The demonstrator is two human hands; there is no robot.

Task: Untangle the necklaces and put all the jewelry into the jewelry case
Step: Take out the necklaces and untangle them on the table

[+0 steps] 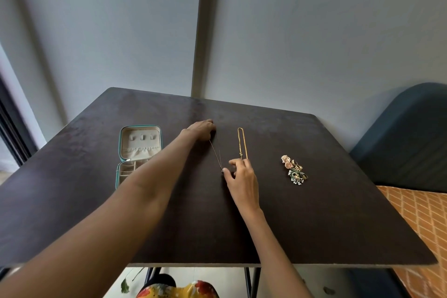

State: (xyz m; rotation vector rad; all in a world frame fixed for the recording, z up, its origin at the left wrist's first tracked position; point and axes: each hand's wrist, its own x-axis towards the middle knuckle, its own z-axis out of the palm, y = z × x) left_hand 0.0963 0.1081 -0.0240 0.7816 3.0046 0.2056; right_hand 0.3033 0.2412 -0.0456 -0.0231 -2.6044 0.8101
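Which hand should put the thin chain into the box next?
Probably the left hand. It holds the far end of the thin chain and lies nearest the open jewelry case. The right hand is farther away, by the gold necklace.

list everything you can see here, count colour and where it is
jewelry case: 1, teal outside with beige lining, open, left part of the table
thin necklace: 1, dark fine chain, stretched between the two hands at table centre
gold necklace: 1, gold, laid out straight, just right of the thin one
pile of small jewelry: 1 heap, gold, green and white, right of the necklaces; piece count unclear
table: 1, dark brown, fills the middle of the view
chair: 1, dark blue, far right
left hand: 1, holds the far end of the thin necklace
right hand: 1, pinches the near end
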